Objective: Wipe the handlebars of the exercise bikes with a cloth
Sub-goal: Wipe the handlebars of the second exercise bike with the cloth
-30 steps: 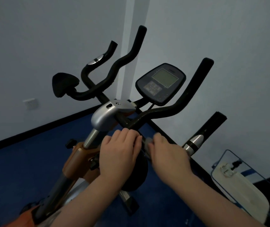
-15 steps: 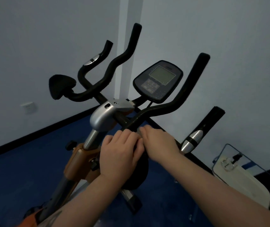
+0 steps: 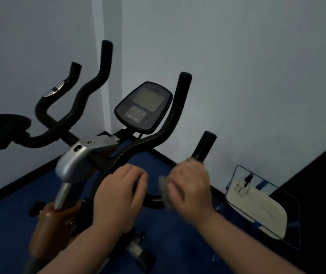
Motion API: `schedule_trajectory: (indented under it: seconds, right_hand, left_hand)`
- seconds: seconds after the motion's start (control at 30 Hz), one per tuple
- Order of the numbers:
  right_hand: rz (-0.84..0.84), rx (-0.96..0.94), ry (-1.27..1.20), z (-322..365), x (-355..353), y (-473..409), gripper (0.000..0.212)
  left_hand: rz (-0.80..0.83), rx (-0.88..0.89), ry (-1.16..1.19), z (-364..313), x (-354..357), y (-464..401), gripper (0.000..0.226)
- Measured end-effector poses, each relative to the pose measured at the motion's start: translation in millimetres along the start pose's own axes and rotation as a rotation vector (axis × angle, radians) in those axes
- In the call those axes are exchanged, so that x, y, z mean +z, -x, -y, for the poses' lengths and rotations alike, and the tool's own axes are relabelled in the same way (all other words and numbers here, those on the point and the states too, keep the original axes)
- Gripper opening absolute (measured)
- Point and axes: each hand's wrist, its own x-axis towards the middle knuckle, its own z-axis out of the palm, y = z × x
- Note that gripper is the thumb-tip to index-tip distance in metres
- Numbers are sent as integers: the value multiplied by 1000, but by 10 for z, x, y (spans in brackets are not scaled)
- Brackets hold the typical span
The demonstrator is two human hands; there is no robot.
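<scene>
We see a black pad (image 3: 6, 129) at far left, joined to the handlebars (image 3: 91, 91) that curve up beside the pale wall (image 3: 237, 66). A silver clamp (image 3: 77, 161) sits under the bars above an orange frame (image 3: 53, 220), with the console (image 3: 144, 105) tilted up behind. Our left hand (image 3: 118, 196) curls its fingers (image 3: 136, 175) over the near bar, closed around it. Just beside it, a grey cloth (image 3: 165, 189) lies pressed on the bar under our right hand (image 3: 190, 186), whose fingers fold narrowly over the cloth; the hand is blurred. A black grip (image 3: 204, 145) rises past it. A white object (image 3: 257, 208) in a clear holder rests on the blue floor (image 3: 9, 224) at right.
</scene>
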Motion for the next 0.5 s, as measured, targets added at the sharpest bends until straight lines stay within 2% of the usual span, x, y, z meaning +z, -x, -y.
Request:
schedule_trajectory:
  seconds: [0.1, 0.17, 0.23, 0.3, 0.33, 0.4, 0.5]
  right_hand:
    - [117, -326, 55, -257, -125, -77, 21]
    - [108, -400, 162, -542, -320, -377, 24]
    - [-2, -286, 213, -610, -327, -460, 25]
    - [-143, -11, 105, -353, -89, -215, 27]
    - [-171, 41, 47, -248, 36, -69, 29]
    - [-131, -123, 46, -234, 75, 34, 33]
    - [38, -455, 222, -643, -273, -372, 29]
  left_hand:
    - [-11, -4, -4, 11, 19, 5, 25]
    - [-7, -10, 1, 11, 9, 4, 25]
    - [-7, -17, 1, 7, -2, 8, 25]
    - [-12, -25, -4, 1, 3, 8, 25]
    - [-16, -29, -7, 2, 6, 9, 25]
    - [-22, -26, -14, -3, 12, 9, 24]
    - [-4, -18, -28, -5, 5, 9, 25]
